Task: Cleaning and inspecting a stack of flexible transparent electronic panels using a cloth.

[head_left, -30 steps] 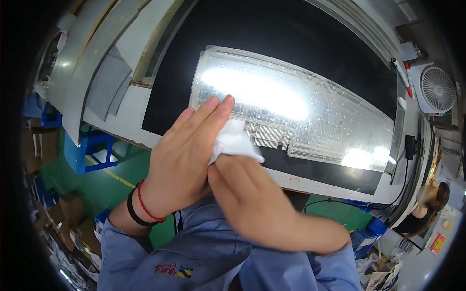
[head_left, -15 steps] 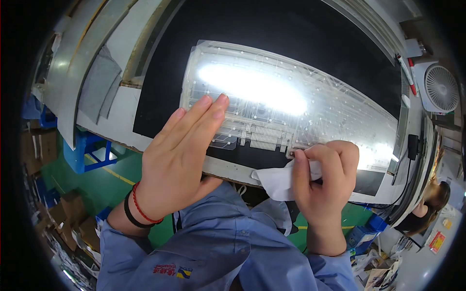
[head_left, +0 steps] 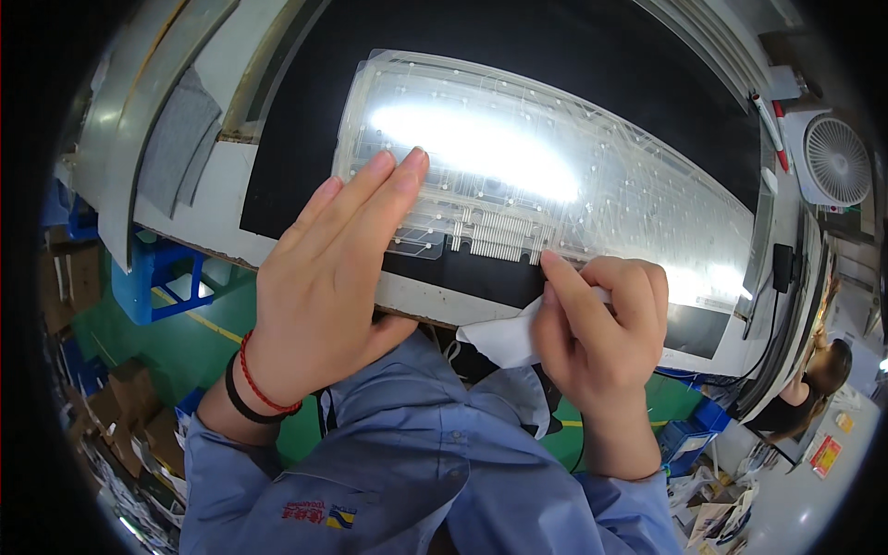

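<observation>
A stack of clear plastic circuit film [head_left: 638,213], with fine silvery lines and dots, lies on a black mat [head_left: 573,42]. Strong glare hides part of its surface. My left hand [head_left: 324,259] rests flat, fingers stretched, on the film's left end. At the near edge is a tail of parallel silver strips [head_left: 499,239]. My right hand [head_left: 606,324] is closed on a white cloth [head_left: 499,340], its index fingertip touching the film at the right side of that tail. The cloth hangs over the bench's front edge, partly hidden by the fingers.
Grey cloth [head_left: 180,143] lies at the bench's left. To the right are markers [head_left: 770,134], a white fan [head_left: 837,159] and a black cable [head_left: 777,301]. A blue stool [head_left: 148,282] stands at lower left. Another person [head_left: 800,398] sits far right.
My right index finger has stretched forward from the pinch onto the film beside the tail. My left hand stays flat on the film. The whole view has shifted slightly.
</observation>
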{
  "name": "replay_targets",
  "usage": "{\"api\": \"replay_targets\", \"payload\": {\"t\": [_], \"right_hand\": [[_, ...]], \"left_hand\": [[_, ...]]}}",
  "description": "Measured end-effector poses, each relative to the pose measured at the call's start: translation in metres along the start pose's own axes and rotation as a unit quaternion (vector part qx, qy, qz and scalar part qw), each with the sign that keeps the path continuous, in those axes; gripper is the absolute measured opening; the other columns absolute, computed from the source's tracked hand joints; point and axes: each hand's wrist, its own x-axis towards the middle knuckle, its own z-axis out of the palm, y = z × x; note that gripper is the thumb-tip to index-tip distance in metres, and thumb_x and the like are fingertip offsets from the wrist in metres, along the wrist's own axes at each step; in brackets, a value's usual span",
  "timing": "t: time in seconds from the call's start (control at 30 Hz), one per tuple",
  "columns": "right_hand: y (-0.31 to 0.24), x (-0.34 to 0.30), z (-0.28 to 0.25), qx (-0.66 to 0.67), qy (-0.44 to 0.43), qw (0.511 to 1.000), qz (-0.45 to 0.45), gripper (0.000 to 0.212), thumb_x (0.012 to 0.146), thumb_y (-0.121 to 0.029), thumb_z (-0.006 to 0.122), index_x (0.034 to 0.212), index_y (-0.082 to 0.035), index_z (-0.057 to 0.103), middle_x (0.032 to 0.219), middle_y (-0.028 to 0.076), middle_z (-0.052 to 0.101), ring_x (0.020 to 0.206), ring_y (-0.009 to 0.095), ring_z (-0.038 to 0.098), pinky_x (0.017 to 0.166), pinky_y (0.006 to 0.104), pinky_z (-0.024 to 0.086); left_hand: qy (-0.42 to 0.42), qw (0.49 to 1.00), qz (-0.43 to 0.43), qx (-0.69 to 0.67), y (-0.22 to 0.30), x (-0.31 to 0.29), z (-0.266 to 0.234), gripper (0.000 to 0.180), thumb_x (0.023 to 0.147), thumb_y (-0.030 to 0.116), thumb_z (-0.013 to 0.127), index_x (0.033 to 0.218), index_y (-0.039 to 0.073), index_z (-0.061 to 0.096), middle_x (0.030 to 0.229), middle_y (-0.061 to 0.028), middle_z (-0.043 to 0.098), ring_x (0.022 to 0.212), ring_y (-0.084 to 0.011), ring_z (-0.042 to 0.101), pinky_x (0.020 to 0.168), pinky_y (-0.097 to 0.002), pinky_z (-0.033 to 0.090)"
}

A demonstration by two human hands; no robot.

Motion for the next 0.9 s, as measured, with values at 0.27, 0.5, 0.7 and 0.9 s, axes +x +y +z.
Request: {"api": "replay_targets", "payload": {"t": [0.27, 0.5, 0.7, 0.9], "right_hand": [[-0.0015, -0.0008, 0.0019, 0.000, 0.003, 1.000, -0.017, 0.036, 0.066, -0.004, 0.075, 0.102, -0.004, 0.073, 0.087, 0.007, 0.059, 0.073, 0.024, 0.057, 0.063, 0.0353, 0.043], [-0.0031, -0.0029, 0.0027, -0.010, -0.008, 1.000, -0.014, 0.035, 0.069, -0.005, 0.074, 0.104, -0.004, 0.073, 0.087, 0.007, 0.058, 0.073, 0.024, 0.056, 0.065, 0.0357, 0.044], [-0.0082, -0.0043, 0.0018, -0.023, -0.051, 0.998, 0.013, 0.042, 0.075, -0.011, 0.072, 0.118, -0.007, 0.070, 0.089, 0.007, 0.055, 0.078, 0.025, 0.055, 0.068, 0.0372, 0.043], [-0.0090, -0.0026, 0.0018, -0.028, -0.063, 0.998, 0.011, 0.047, 0.077, -0.014, 0.072, 0.123, -0.011, 0.069, 0.089, 0.007, 0.054, 0.078, 0.025, 0.054, 0.069, 0.0377, 0.042]], "left_hand": [[0.013, 1.000, 0.012, -0.009, -0.0005, -0.0024, 0.0012, 0.089, 0.063, 0.014, 0.082, 0.141, -0.002, 0.043, 0.146, -0.0150, 0.053, 0.134, -0.0325, 0.052, 0.107, -0.0458, 0.044], [0.035, 0.999, 0.026, -0.014, -0.0028, -0.0028, 0.0063, 0.087, 0.064, 0.017, 0.083, 0.140, -0.001, 0.044, 0.146, -0.0159, 0.053, 0.135, -0.0365, 0.050, 0.110, -0.0498, 0.041], [0.036, 0.999, 0.027, -0.013, -0.0031, -0.0029, 0.0062, 0.086, 0.063, 0.013, 0.081, 0.140, -0.001, 0.044, 0.146, -0.0159, 0.053, 0.135, -0.0365, 0.050, 0.110, -0.0497, 0.041], [0.029, 0.999, 0.027, -0.030, -0.0054, -0.0029, -0.0010, 0.088, 0.065, 0.021, 0.085, 0.141, 0.000, 0.045, 0.147, -0.0158, 0.052, 0.136, -0.0373, 0.049, 0.111, -0.0500, 0.040]]}}
